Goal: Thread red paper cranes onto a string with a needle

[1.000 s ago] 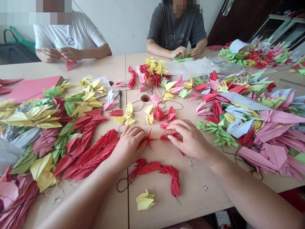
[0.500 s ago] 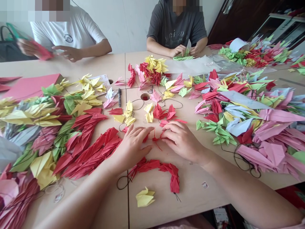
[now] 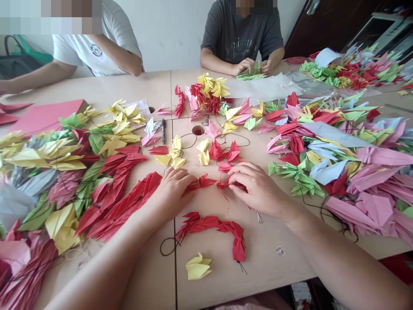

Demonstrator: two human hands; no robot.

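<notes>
Left hand (image 3: 176, 191): curled, touching red crane string (image 3: 201, 182), grip unclear
Right hand (image 3: 258, 188): half-closed, pinching same string
Desk (image 3: 267, 254): heaped paper cranes (image 3: 325, 172)

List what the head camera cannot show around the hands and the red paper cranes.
Head view:
Red paper crane at the right hand: fingers cover its middle.
Left hand: its back hides the palm and what lies beneath.
White-shirted co-worker's arm: hand cut off by the left edge.
Black thread: too thin to trace among the cranes.
</notes>
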